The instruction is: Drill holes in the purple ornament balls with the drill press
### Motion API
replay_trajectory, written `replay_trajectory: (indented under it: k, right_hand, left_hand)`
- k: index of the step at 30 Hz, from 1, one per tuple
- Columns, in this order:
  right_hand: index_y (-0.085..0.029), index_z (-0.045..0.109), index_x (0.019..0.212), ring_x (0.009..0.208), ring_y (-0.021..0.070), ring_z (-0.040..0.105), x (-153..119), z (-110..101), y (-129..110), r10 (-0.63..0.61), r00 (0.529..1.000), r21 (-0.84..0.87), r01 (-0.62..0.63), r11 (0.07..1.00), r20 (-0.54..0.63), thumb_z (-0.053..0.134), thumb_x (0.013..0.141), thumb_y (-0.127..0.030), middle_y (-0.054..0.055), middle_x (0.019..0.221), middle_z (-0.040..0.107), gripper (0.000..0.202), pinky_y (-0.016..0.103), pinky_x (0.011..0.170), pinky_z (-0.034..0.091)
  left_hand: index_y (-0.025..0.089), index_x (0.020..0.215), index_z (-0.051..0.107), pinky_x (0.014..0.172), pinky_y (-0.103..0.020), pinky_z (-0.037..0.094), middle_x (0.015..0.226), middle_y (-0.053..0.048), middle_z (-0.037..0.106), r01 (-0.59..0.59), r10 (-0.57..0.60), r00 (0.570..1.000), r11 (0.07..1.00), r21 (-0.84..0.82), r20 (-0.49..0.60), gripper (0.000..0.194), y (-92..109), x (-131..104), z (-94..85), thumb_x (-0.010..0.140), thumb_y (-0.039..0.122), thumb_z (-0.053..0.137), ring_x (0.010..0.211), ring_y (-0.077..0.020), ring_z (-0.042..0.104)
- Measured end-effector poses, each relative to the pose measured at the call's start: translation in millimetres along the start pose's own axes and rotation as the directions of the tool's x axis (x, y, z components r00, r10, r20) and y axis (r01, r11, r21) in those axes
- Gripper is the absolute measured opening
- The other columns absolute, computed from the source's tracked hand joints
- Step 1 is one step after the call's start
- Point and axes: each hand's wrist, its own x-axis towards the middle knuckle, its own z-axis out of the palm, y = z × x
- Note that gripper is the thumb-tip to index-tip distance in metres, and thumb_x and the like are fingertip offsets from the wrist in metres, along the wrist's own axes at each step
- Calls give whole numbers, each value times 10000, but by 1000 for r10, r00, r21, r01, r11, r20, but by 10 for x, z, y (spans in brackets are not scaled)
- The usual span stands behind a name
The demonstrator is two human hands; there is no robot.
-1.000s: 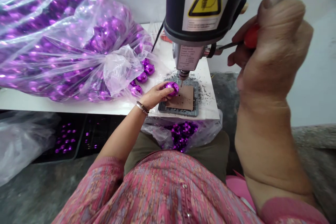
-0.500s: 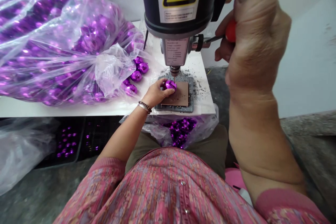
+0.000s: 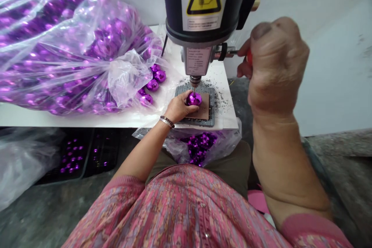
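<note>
My left hand (image 3: pixel 179 107) grips a shiny purple ball (image 3: pixel 194 99) from its left side, holding it on a brown board (image 3: pixel 204 109) that lies on the drill press's grey base (image 3: pixel 211 118). Straight above the ball is the drill chuck (image 3: pixel 195 81), its thin bit reaching down to the ball's top; whether it has entered the ball I cannot tell. My right hand (image 3: pixel 277 66) is closed around the red knob (image 3: pixel 249 57) of the feed lever at the right of the drill press (image 3: pixel 207 35).
A large clear plastic bag (image 3: pixel 72 54) of purple balls fills the table's left side. Several loose balls (image 3: pixel 152 85) lie by its mouth. Dark shavings surround the base. An open bag of purple balls (image 3: pixel 200 147) hangs at the table's front edge. Black crates (image 3: pixel 72 159) stand below left.
My right hand has pulled the lever down and the drill bit now meets the ball. My left hand has shifted the ball slightly right, under the bit.
</note>
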Motion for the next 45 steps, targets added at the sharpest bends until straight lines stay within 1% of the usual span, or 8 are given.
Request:
replay_trajectory:
  k: [11,24,27,30,33,37,41,45]
  right_hand:
    - [-162,500,727,589,25,455,-317,-7,191,-118,991,-148,107,983,-66,518,868,-291,-48,632,491,192,209,602,369]
    - [-203,583,876,685,50,580,-569,55,646,-244,962,-137,227,964,-120,473,974,-381,-31,736,590,232,229,671,460]
    - [-147,615,1003,804,49,603,-657,97,906,-298,950,-87,290,953,-93,520,961,-438,7,877,632,309,225,777,541]
    - [-110,583,1231,1074,113,614,-733,140,1197,-335,940,-43,332,942,-69,560,930,-507,87,1162,631,499,329,961,588]
    - [-121,572,1264,1133,131,606,-769,153,1304,-348,936,-27,347,937,-53,563,926,-509,97,1219,618,515,357,1002,582]
    - [-114,623,994,806,43,587,-631,100,918,-291,952,-50,288,956,-93,499,966,-486,17,870,621,393,218,774,541]
    - [-118,550,779,568,7,429,-161,60,283,-155,978,-65,148,987,-137,403,1000,-460,-42,616,447,433,186,585,375]
    - [-130,513,735,493,-11,407,285,82,-52,151,981,35,-147,988,-119,453,959,-345,-59,602,487,316,172,521,323]
  left_hand:
    - [167,1398,634,942,-279,523,1200,-48,748,-28,27,1000,999,-32,-14,705,-48,3,31,724,269,816,1005,-202,690]
    - [200,1436,602,1098,-325,471,1373,-63,699,-24,24,1000,1000,16,-16,709,-50,-24,32,763,261,817,1238,-250,656]
    - [187,1450,589,1095,-332,479,1378,-74,695,-29,29,999,999,17,-14,722,-65,-20,48,768,261,815,1231,-252,660]
    - [175,1463,577,1070,-323,496,1350,-78,708,-24,24,1000,999,22,-16,733,-68,-20,59,773,254,814,1182,-245,681]
    - [176,1447,589,1064,-320,498,1338,-76,714,-17,18,1000,1000,26,-24,716,-63,-22,64,773,249,816,1169,-241,685]
    - [160,1437,590,1066,-322,487,1342,-90,708,-18,19,999,1000,22,-30,706,-55,-11,79,773,249,813,1210,-249,667]
    - [158,1371,616,966,-313,518,1214,-74,744,-16,18,997,999,32,-73,645,5,-52,78,762,256,806,1077,-233,694]
    - [164,1239,653,844,-306,530,1067,-54,749,0,2,996,1000,26,-93,514,109,-279,51,766,312,791,948,-219,692]
